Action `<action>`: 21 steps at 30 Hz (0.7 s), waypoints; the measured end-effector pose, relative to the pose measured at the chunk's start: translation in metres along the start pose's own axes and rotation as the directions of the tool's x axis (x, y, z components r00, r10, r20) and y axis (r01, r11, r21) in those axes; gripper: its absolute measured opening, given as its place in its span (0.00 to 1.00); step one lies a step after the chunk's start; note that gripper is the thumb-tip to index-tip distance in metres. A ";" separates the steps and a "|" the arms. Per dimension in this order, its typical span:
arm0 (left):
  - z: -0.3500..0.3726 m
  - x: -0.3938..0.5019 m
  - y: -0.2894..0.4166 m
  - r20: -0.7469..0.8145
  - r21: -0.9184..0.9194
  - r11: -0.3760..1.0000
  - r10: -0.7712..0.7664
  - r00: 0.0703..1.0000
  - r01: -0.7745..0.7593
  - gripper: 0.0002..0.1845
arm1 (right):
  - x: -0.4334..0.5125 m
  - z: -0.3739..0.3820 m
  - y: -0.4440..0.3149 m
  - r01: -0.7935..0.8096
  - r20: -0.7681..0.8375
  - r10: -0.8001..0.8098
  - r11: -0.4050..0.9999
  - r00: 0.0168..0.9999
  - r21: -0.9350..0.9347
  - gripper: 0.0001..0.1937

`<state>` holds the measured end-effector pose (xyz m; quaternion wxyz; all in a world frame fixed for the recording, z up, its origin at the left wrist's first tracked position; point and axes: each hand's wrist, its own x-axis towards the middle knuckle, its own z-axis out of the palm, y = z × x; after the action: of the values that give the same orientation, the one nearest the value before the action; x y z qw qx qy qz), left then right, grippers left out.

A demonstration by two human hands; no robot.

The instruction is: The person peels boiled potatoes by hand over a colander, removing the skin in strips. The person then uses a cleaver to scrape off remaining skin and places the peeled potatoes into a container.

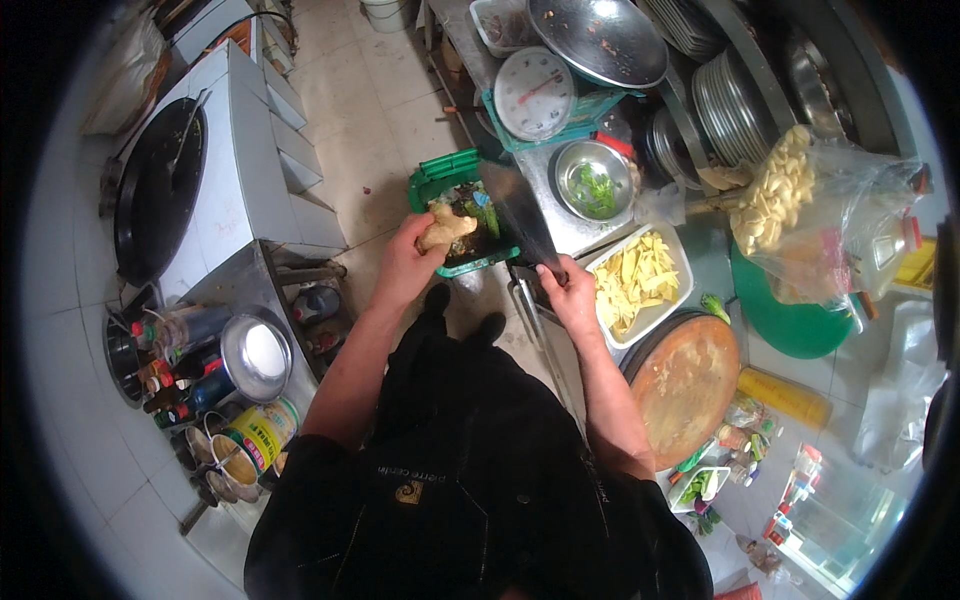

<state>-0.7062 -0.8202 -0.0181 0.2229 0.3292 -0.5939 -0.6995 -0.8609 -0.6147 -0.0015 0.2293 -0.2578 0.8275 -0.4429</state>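
Note:
My left hand (409, 255) grips a knobbly piece of ginger root (445, 227) over a green plastic bin (480, 266) that holds scraps. In my right hand (571, 298) is a cleaver (521, 214) with a broad dark blade, its edge beside the bin and apart from the ginger. Right of that hand stands a white tray (684, 262) of sliced yellow pieces that look like ginger. A round wooden chopping block (686, 390) lies just below the tray. My fingers partly hide the ginger and the cleaver's handle.
A dial scale (535, 94) carrying a wok-like pan (600, 37) stands on the steel counter. Near it sits a metal bowl (592, 180) of chopped greens. Left are a tiled stove (251, 150) with a black wok (161, 191), bottles (202, 394) and a yellow-labelled can (259, 442). A garlic bag (772, 195) hangs right.

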 end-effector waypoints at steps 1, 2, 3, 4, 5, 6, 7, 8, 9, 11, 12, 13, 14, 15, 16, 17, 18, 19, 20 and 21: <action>0.000 0.003 0.004 0.022 0.141 0.984 0.107 0.994 -0.109 0.18 | -0.002 -0.001 -0.003 0.014 -0.003 -0.014 0.999 1.000 0.050 0.07; 0.000 0.005 0.008 0.059 0.275 0.937 0.209 0.976 -0.217 0.18 | -0.005 -0.001 -0.005 0.027 -0.007 -0.027 0.995 1.000 0.100 0.07; 0.002 0.006 0.013 0.067 0.271 0.938 0.207 0.976 -0.217 0.19 | -0.008 -0.003 -0.010 0.042 -0.012 -0.041 0.988 0.999 0.147 0.07; 0.004 0.007 0.019 0.075 0.267 0.939 0.205 0.976 -0.217 0.20 | -0.013 -0.004 -0.016 0.010 0.012 -0.012 0.985 1.000 0.173 0.07; 0.006 0.008 0.023 0.083 0.263 0.940 0.203 0.976 -0.217 0.21 | -0.018 -0.007 -0.024 0.002 0.031 -0.008 0.982 0.999 0.186 0.08; 0.007 0.009 0.025 0.090 0.282 0.930 0.219 0.972 -0.236 0.21 | -0.023 -0.010 -0.036 -0.007 0.051 -0.003 0.980 0.999 0.201 0.08; 0.008 0.009 0.027 0.098 0.301 0.919 0.235 0.967 -0.254 0.21 | -0.027 -0.010 -0.043 -0.017 0.070 0.002 0.976 0.998 0.216 0.08; 0.009 0.009 0.030 0.106 0.320 0.908 0.251 0.962 -0.272 0.20 | -0.028 -0.009 -0.044 0.061 0.063 -0.073 0.983 0.995 0.171 0.09; 0.013 0.010 0.035 0.094 0.341 0.883 0.310 0.946 -0.323 0.20 | -0.031 -0.010 -0.047 0.033 0.076 -0.044 0.990 0.996 0.139 0.08; 0.022 0.009 0.046 0.073 0.383 0.824 0.425 0.902 -0.419 0.20 | -0.036 -0.011 -0.055 -0.024 0.101 0.017 0.997 0.995 0.075 0.08; 0.024 0.009 0.049 0.074 0.397 0.806 0.450 0.890 -0.440 0.20 | -0.038 -0.007 -0.050 -0.008 0.067 0.001 0.994 0.998 0.105 0.08; 0.026 0.008 0.052 0.074 0.410 0.787 0.475 0.877 -0.461 0.20 | -0.039 -0.007 -0.048 -0.033 0.058 0.027 0.993 0.998 0.110 0.08; 0.028 0.008 0.054 0.075 0.424 0.767 0.500 0.863 -0.481 0.21 | -0.039 -0.007 -0.045 -0.058 0.048 0.053 0.992 0.997 0.116 0.08; 0.030 0.007 0.055 0.073 0.442 0.750 0.516 0.853 -0.492 0.21 | -0.040 -0.007 -0.044 -0.083 0.040 0.078 0.989 0.996 0.123 0.07; 0.032 0.006 0.056 0.071 0.459 0.733 0.532 0.844 -0.501 0.21 | -0.041 -0.008 -0.044 -0.102 0.052 0.097 0.988 0.994 0.115 0.08; 0.033 0.005 0.056 0.070 0.477 0.716 0.548 0.833 -0.510 0.21 | -0.041 -0.010 -0.045 -0.121 0.063 0.115 0.987 0.991 0.107 0.08; 0.034 0.005 0.057 0.072 0.484 0.712 0.548 0.834 -0.509 0.21 | -0.041 -0.011 -0.045 -0.141 0.073 0.134 0.985 0.988 0.100 0.08; 0.035 0.005 0.057 0.075 0.490 0.708 0.547 0.834 -0.508 0.21 | -0.042 -0.012 -0.044 -0.138 0.079 0.130 0.985 0.988 0.101 0.08; 0.036 0.005 0.058 0.077 0.497 0.704 0.546 0.834 -0.507 0.22 | -0.042 -0.013 -0.044 -0.135 0.085 0.126 0.986 0.988 0.102 0.08; 0.037 0.005 0.058 0.080 0.494 0.701 0.553 0.830 -0.515 0.22 | -0.042 -0.014 -0.043 -0.132 0.090 0.123 0.986 0.988 0.103 0.08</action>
<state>-0.7411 -0.8093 0.0408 0.3456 0.2144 -0.8135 -0.4157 -0.8275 -0.6001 0.0485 0.3052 -0.2097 0.8068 -0.4604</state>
